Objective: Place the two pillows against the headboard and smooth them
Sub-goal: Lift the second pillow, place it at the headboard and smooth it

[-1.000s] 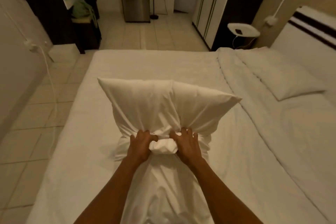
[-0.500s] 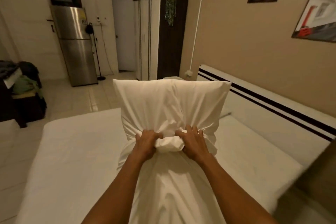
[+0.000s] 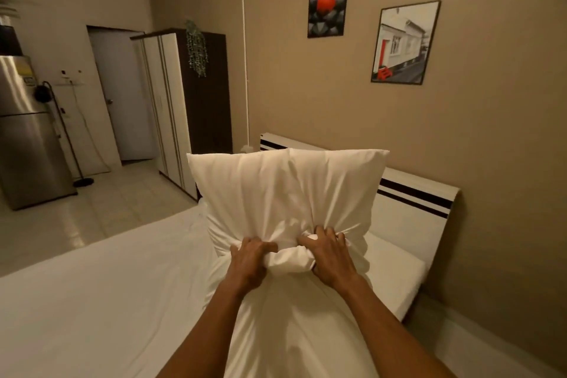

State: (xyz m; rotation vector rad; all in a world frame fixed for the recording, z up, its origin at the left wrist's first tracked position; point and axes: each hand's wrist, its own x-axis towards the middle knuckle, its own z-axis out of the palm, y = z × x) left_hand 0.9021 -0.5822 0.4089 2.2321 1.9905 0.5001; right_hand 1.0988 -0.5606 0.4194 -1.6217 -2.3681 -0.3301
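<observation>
A white pillow [image 3: 282,190] stands upright in the air in front of me, above the bed [image 3: 92,301]. My left hand [image 3: 250,264] and my right hand [image 3: 329,258] clutch the bunched fabric at its middle, side by side. The loose pillowcase hangs down between my forearms. Behind the pillow runs the white headboard [image 3: 414,202] with dark stripes, along the right wall. The held pillow hides the far head end of the bed, and no second pillow shows.
A dark wardrobe [image 3: 184,107] with white doors stands past the headboard. A steel fridge [image 3: 27,138] and a thin floor stand [image 3: 64,135] are at the far left beside a door [image 3: 122,95]. Two framed pictures [image 3: 405,43] hang above the headboard. Tiled floor lies left of the bed.
My view has swung right and upward from the mattress to the headboard wall. The pillow stays gripped in both hands and now sits in front of the headboard.
</observation>
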